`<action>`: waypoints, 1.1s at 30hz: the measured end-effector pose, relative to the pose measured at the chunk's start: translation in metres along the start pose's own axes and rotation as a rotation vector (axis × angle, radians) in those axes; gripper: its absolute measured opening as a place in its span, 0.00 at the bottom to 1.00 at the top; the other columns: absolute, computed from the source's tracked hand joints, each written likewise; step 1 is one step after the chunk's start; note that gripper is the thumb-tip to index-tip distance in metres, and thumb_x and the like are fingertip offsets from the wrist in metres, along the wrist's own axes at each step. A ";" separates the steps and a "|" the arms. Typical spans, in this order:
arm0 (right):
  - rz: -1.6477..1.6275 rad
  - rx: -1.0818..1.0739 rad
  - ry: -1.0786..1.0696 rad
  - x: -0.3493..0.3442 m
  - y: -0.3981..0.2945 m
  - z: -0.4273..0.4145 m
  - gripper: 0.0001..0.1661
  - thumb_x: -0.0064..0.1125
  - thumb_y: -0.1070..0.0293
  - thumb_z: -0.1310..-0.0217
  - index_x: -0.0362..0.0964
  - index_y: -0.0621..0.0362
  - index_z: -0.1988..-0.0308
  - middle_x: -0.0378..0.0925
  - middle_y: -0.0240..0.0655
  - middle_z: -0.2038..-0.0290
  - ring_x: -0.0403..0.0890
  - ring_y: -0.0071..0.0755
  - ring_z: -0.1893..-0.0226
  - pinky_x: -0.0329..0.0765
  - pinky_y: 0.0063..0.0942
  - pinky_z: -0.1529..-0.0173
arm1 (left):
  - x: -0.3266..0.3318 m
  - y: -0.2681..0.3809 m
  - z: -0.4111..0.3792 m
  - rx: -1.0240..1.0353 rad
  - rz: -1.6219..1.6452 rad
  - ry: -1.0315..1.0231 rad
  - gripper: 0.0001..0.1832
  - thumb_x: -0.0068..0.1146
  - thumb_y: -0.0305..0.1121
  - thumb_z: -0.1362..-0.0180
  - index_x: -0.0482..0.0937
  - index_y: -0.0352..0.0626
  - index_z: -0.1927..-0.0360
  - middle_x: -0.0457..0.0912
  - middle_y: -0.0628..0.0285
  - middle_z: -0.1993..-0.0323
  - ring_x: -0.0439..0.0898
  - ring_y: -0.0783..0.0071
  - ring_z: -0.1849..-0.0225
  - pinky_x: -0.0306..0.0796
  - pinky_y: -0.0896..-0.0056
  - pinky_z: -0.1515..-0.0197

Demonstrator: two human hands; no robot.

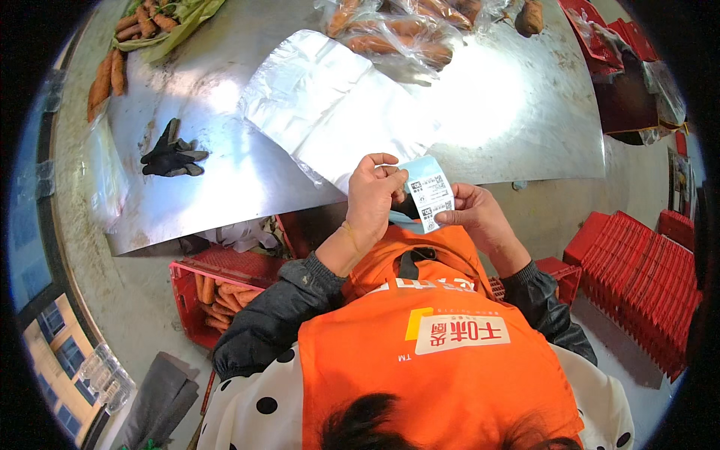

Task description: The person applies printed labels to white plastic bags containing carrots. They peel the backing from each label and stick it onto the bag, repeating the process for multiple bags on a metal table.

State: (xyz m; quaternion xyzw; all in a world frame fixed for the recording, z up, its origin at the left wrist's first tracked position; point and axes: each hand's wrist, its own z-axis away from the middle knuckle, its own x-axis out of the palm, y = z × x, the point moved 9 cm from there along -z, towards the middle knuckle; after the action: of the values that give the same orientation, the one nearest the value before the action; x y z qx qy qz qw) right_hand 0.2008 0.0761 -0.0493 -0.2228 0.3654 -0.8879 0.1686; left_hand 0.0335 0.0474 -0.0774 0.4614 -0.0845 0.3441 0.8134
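A strip of printed white labels on pale blue backing paper (423, 169) is stretched between my hands, just beyond the front of my orange apron (394, 337). My left hand (371, 191) pinches the strip's upper left edge between thumb and fingers. On the other side, my right hand (478, 211) grips its lower right edge, thumb on top. The labels bear writing and printed codes. Behind the strip, a stack of flat clear plastic bags (332, 101) lies on the metal table (225, 180). Part of the strip hangs down below my left hand.
Bagged carrots (399, 42) lie at the table's far side, with loose carrots (104, 81) at the left edge. Black-and-grey gloves (174, 152) rest on the left. A red crate of carrots (225, 304) stands below the table; stacked red crates (641, 287) stand at right.
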 end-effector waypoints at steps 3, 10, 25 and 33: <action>0.016 -0.067 0.009 -0.008 -0.002 0.000 0.13 0.67 0.82 0.45 0.80 0.65 0.56 0.86 0.36 0.62 0.84 0.25 0.66 0.81 0.24 0.58 | 0.005 0.027 0.002 0.260 -0.528 -0.005 0.07 0.61 0.23 0.42 0.77 0.37 0.60 0.76 0.60 0.67 0.76 0.69 0.72 0.72 0.69 0.68; 0.131 -0.059 0.022 -0.012 -0.028 -0.005 0.11 0.67 0.82 0.45 0.81 0.67 0.59 0.85 0.33 0.65 0.82 0.19 0.68 0.79 0.20 0.62 | 0.064 0.047 0.028 0.684 -0.773 -0.273 0.11 0.69 0.26 0.50 0.82 0.36 0.62 0.80 0.57 0.65 0.80 0.63 0.64 0.74 0.66 0.60; 0.496 0.100 -0.076 -0.056 -0.029 -0.041 0.08 0.62 0.82 0.53 0.80 0.67 0.68 0.81 0.29 0.74 0.78 0.18 0.73 0.75 0.21 0.66 | -0.012 0.086 0.005 0.648 -0.737 0.412 0.04 0.60 0.25 0.39 0.81 0.34 0.66 0.80 0.59 0.70 0.77 0.74 0.71 0.72 0.76 0.64; 0.817 0.133 -0.190 -0.045 -0.030 -0.045 0.10 0.60 0.80 0.56 0.79 0.70 0.67 0.81 0.34 0.75 0.79 0.22 0.73 0.77 0.26 0.65 | 0.035 0.020 -0.024 0.819 -1.574 0.151 0.12 0.60 0.31 0.45 0.77 0.34 0.61 0.75 0.52 0.56 0.74 0.54 0.53 0.69 0.57 0.48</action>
State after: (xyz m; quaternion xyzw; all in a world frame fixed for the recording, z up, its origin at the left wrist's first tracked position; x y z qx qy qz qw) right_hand 0.2115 0.1431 -0.0682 -0.1290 0.3484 -0.7453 0.5537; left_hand 0.0428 0.0907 -0.0607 0.6164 0.4406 -0.2817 0.5887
